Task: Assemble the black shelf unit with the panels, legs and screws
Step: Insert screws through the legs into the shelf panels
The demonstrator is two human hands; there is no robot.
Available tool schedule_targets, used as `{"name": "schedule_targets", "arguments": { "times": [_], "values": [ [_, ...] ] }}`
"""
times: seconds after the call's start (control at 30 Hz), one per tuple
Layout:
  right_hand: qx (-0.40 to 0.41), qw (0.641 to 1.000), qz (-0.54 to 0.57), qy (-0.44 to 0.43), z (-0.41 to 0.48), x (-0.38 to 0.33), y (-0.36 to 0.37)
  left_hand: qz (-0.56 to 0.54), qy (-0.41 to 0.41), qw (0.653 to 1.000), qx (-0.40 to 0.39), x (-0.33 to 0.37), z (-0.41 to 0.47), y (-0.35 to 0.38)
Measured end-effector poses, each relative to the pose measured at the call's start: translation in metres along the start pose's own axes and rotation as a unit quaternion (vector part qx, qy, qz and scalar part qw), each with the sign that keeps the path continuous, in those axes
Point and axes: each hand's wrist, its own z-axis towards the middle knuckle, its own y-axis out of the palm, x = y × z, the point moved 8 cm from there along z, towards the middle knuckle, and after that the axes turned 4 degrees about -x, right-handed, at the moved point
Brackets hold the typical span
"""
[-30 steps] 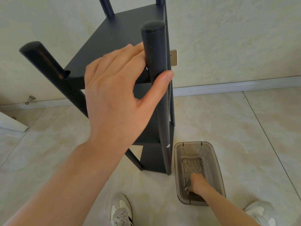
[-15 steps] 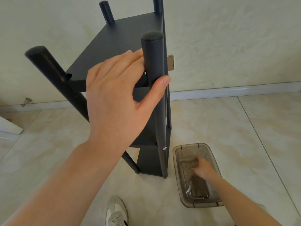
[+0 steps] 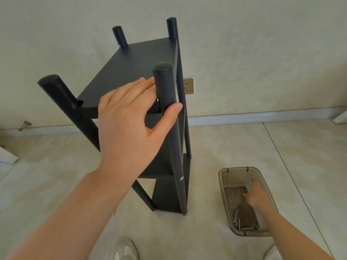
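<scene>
Since the earlier frames the right hand (image 3: 255, 196) has slid from the near end of the tray (image 3: 238, 168) toward its middle. The view has also pulled back, so all four leg tops show. The left hand (image 3: 129, 126) clasps the near leg (image 3: 164, 81) of the shelf unit (image 3: 131, 72), which stands mid-frame on the floor (image 3: 225, 143). Whether the right fingers pinch anything cannot be told. It is probably best to steady the frame and pick a single screw from the hardware (image 3: 235, 220).
</scene>
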Motion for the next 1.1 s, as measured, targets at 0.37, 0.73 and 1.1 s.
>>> {"name": "schedule_targets", "arguments": {
  "times": [0.37,0.73,1.1],
  "values": [
    [0.049,0.984,0.157,-0.067,-0.041,-0.082,0.0,-0.001,-0.035,0.999,-0.012,-0.002,0.001,0.003],
    [0.013,0.867,0.431,-0.249,-0.195,-0.245,-0.021,0.002,-0.048,0.999,0.0,-0.003,-0.001,0.0],
    [-0.047,0.843,0.44,-0.306,-0.234,-0.284,-0.026,-0.001,-0.075,0.997,-0.002,-0.009,-0.005,-0.006]
  ]
}}
